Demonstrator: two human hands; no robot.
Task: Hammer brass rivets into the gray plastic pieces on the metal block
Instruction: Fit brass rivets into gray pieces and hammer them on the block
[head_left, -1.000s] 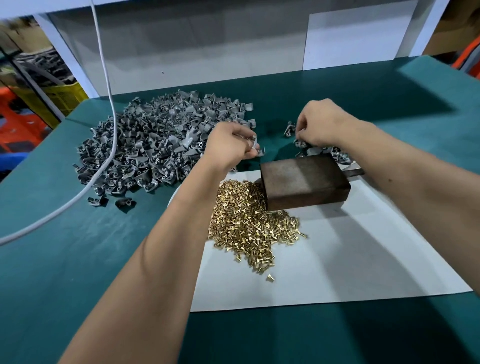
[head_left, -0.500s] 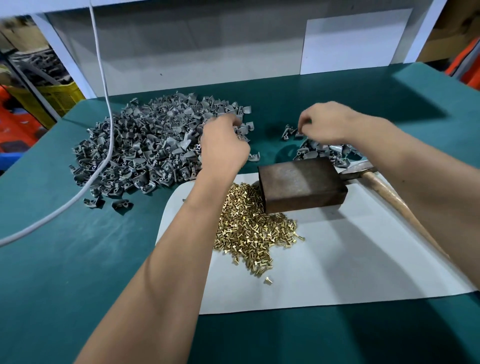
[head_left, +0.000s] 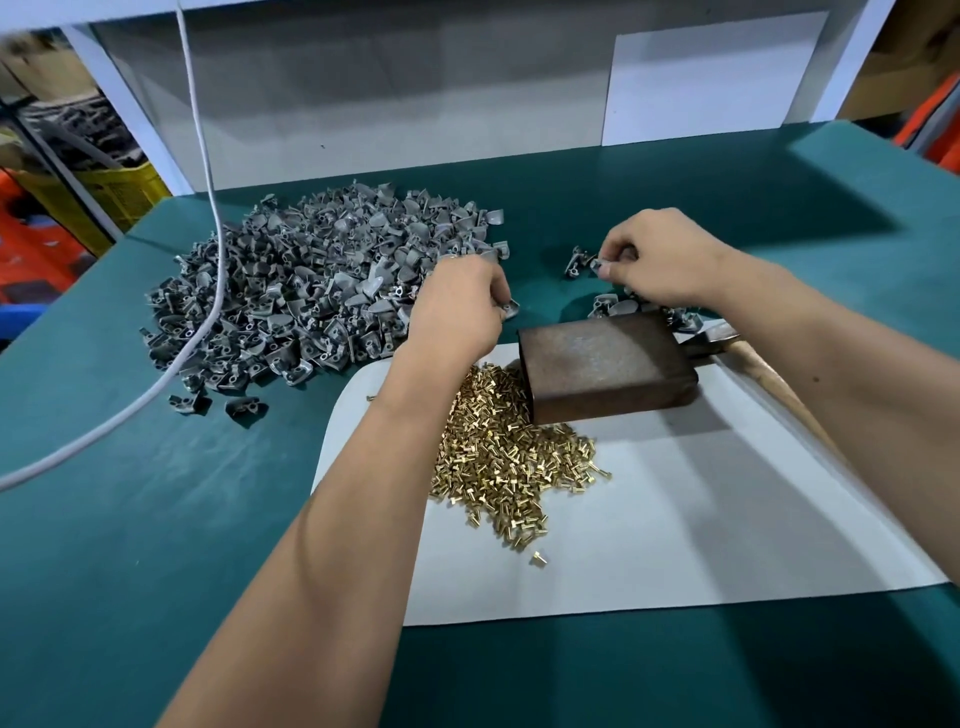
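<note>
Reaching toward the frame's centre, the left hand (head_left: 457, 306) pinched a gray piece (head_left: 509, 310) at the edge of the big gray pile (head_left: 311, 291). The right hand (head_left: 660, 254), upper right, pinched another piece (head_left: 600, 266). The metal block (head_left: 605, 366) sat mid-frame on white paper (head_left: 675, 519), touching the brass rivets (head_left: 509, 457); a hammer (head_left: 711, 340) lay against its right end.

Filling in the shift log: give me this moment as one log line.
left hand: grips gray plastic piece | right hand: pinches another | metal block: bare | hammer: idle | brass rivets: piled
</note>
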